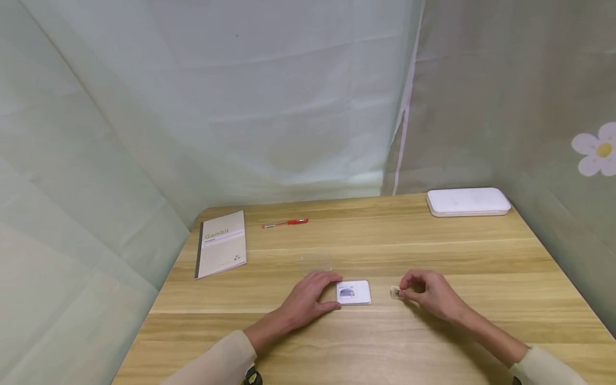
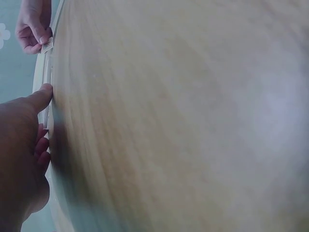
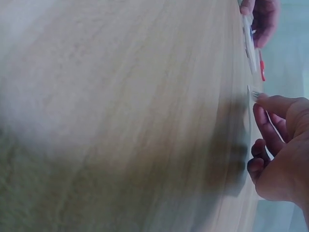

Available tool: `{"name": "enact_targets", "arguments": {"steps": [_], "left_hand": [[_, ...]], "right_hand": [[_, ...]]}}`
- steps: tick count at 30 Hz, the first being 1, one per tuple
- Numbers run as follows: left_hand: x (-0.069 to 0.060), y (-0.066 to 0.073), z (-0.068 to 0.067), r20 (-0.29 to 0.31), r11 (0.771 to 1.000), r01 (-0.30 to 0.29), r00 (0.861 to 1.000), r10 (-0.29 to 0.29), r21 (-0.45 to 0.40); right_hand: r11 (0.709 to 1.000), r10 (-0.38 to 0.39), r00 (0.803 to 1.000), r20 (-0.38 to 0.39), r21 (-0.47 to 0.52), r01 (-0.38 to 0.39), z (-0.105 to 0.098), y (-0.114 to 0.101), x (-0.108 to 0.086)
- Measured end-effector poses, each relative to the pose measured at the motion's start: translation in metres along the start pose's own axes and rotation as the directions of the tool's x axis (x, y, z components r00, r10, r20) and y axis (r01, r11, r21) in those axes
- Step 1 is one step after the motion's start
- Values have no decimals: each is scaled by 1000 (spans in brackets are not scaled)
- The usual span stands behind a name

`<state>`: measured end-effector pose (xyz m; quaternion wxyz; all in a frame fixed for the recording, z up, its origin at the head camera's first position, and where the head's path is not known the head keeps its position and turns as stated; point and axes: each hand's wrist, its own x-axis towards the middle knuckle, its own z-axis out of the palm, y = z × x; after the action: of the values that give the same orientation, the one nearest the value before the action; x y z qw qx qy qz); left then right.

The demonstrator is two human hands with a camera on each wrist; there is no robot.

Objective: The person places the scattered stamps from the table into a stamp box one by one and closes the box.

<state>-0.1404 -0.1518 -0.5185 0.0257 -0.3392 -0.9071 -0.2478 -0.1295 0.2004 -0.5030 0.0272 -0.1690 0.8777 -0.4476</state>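
A small flat white case (image 1: 363, 293) lies on the wooden table, with a postage stamp (image 1: 346, 292) bearing a blue-purple picture on its left part. My left hand (image 1: 308, 300) holds the case at its left side, thumb on the near corner and fingers at the far one. To the right, my right hand (image 1: 430, 293) pinches a smaller stamp (image 1: 395, 292) with a pale border and dark picture, low over the table. Whether this stamp touches the wood I cannot tell. The right wrist view shows the same stamp (image 3: 256, 94) at the thumb tip.
Behind my left hand lies a thin transparent plastic piece (image 1: 316, 262). A red pen (image 1: 285, 223) is farther back, and a Gambit notebook (image 1: 222, 246) lies at the left. At the back right corner sits a white oblong box (image 1: 468, 201). Curtains (image 1: 289, 107) hang behind the table.
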Motion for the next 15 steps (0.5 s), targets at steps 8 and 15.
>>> {"name": "enact_targets", "arguments": {"steps": [8, 15], "left_hand": [[1, 0, -1, 20, 1000, 10, 1000, -10, -3], [1, 0, 0, 28, 1000, 23, 999, -23, 2]], "right_hand": [[1000, -29, 1000, -7, 2, 29, -2, -4, 2], [1000, -14, 1000, -6, -1, 14, -3, -9, 4]]}}
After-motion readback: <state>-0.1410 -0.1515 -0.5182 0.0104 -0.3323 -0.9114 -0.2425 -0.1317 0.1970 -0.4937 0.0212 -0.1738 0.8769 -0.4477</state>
